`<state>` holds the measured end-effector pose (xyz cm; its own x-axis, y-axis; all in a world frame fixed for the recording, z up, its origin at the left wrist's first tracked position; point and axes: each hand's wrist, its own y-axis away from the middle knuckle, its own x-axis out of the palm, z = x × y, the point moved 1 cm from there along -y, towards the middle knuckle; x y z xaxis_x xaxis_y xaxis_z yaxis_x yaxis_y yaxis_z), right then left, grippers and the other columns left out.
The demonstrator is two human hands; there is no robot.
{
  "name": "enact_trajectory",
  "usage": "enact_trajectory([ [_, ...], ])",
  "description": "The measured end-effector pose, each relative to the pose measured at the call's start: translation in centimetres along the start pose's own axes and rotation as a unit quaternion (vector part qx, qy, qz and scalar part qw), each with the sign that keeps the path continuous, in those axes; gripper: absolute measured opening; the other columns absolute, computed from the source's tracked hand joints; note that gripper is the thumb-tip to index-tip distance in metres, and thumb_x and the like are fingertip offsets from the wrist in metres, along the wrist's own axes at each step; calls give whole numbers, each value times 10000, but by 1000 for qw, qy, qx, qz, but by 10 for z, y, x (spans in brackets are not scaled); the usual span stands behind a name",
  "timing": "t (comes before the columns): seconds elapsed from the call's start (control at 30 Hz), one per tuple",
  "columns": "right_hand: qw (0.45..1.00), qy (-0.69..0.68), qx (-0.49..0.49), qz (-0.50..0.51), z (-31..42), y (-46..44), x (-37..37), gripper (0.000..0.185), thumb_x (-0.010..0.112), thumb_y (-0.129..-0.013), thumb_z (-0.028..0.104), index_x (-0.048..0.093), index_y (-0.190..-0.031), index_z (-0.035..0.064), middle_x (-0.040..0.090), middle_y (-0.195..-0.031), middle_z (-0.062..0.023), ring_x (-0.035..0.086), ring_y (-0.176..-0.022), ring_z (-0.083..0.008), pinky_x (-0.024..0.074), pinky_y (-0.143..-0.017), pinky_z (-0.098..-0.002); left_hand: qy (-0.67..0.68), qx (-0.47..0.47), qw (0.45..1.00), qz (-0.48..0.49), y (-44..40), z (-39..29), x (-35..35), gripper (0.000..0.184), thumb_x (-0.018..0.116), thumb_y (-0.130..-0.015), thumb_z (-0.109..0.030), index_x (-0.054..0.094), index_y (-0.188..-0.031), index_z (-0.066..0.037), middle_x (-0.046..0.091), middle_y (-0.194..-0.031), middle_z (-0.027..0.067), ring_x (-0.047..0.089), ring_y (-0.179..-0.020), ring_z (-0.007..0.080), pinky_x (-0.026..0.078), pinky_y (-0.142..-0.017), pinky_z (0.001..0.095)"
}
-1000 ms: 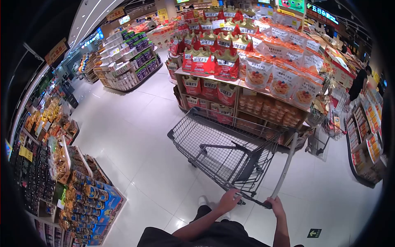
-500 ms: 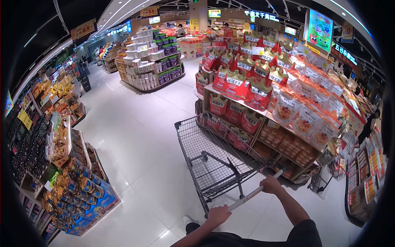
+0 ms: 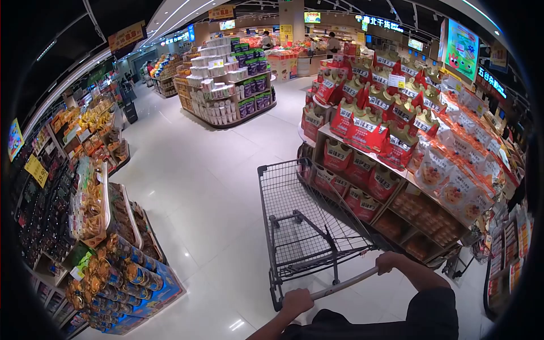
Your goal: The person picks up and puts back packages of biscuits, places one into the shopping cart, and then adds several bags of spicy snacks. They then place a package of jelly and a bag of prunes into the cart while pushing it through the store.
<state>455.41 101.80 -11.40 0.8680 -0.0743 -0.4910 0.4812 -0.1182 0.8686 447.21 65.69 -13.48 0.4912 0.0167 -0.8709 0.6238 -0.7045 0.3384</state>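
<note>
An empty wire shopping cart (image 3: pixel 306 226) stands in front of me, its long handle (image 3: pixel 345 284) nearest my body. Near the handle's left end, my left hand (image 3: pixel 297 301) is closed around it. Closer to the right end, my right hand (image 3: pixel 391 263) wraps round the same bar. Beside the cart's right side rises a display shelf (image 3: pixel 362 164) stacked with red bags (image 3: pixel 365 131) and, farther right, white and orange bags (image 3: pixel 453 181).
A shelf of blue-labelled jars (image 3: pixel 122 277) stands at the lower left, with packaged snacks (image 3: pixel 88 198) behind it. An island of white tubs and purple packs (image 3: pixel 224 93) is farther ahead. Two people (image 3: pixel 333 44) are in the background. Pale floor (image 3: pixel 204 175) runs between the displays.
The cart has swung round to point more straight ahead. My left hand has moved from the cart's corner onto the handle, and my right hand has shifted along the bar. The view has turned.
</note>
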Motion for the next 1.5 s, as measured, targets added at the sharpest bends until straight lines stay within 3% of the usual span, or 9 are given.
enact_trajectory([
  [0.1, 990, 45, -69, -113, 10, -22, -29, 243, 626, -714, 298, 710, -863, 125, 679, -856, -117, 651, -828, -281, 511, -728, -395, -24, -9, 1000, 15, -20, 30, -26, 301, 567, -741, -309, 678, -859, -56, 670, -818, 139, 666, -775, 301, 534, -698, 412],
  [0.43, 982, 30, -36, -182, 35, -80, -199, 279, 546, -723, 284, 704, -877, 113, 677, -894, -112, 648, -852, -292, 522, -750, -394, -36, -92, 990, 101, -149, 141, -133, 368, 634, -690, -358, 679, -916, -71, 675, -903, 140, 660, -864, 304, 531, -762, 409],
  [0.67, 957, -6, -27, -290, 11, -172, -364, 271, 558, -695, 250, 702, -879, 113, 681, -882, -116, 661, -833, -296, 535, -727, -395, -143, -100, 985, 19, -291, 219, -238, 359, 565, -759, -346, 668, -947, -58, 664, -981, 153, 644, -922, 315, 522, -784, 420],
  [0.8, 932, -20, -22, -361, 11, -216, -457, 223, 567, -698, 215, 707, -829, 101, 684, -850, -117, 668, -801, -283, 539, -688, -384, -186, -107, 971, -109, -367, 266, -290, 255, 565, -749, -319, 690, -809, -105, 681, -807, 117, 668, -775, 297, 530, -671, 424],
  [0.9, 921, -41, -37, -386, 19, -243, -491, 208, 555, -702, 221, 698, -794, 102, 683, -827, -109, 668, -763, -290, 534, -668, -389, -241, -93, 961, -96, -399, 309, -319, 257, 572, -748, -316, 696, -828, -106, 680, -808, 119, 670, -755, 296, 532, -683, 418],
  [1.23, 926, -68, -26, -370, 35, -307, -622, 217, 576, -700, 245, 699, -797, 94, 675, -792, -115, 663, -749, -294, 533, -687, -396, -161, -71, 983, 56, -509, 389, -437, 400, 653, -676, -426, 687, -821, -54, 674, -860, 132, 654, -803, 306, 532, -703, 398],
  [1.37, 937, -41, -40, -344, 32, -335, -688, 245, 616, -705, 286, 683, -774, 61, 677, -763, -107, 669, -694, -268, 537, -678, -401, 29, -101, 975, 197, -573, 431, -475, 410, 735, -627, -437, 674, -733, -45, 648, -695, 76, 634, -646, 191, 510, -593, 313],
  [1.43, 986, -116, -83, -90, 25, -344, -725, 262, 643, -703, 301, 682, -768, 50, 673, -711, -87, 658, -622, -223, 540, -653, -374, 73, -98, 962, 243, -606, 442, -497, 403, 755, -631, -442, 662, -698, -55, 622, -642, 47, 604, -593, 150, 492, -557, 281],
  [1.5, 975, -211, -71, -18, 19, -360, -746, 300, 659, -692, 309, 685, -798, 30, 658, -670, -93, 651, -600, -203, 541, -608, -339, -39, -81, 949, 301, -632, 455, -511, 440, 753, -635, -464, 666, -702, -38, 625, -643, 49, 608, -590, 160, 489, -555, 277],
])
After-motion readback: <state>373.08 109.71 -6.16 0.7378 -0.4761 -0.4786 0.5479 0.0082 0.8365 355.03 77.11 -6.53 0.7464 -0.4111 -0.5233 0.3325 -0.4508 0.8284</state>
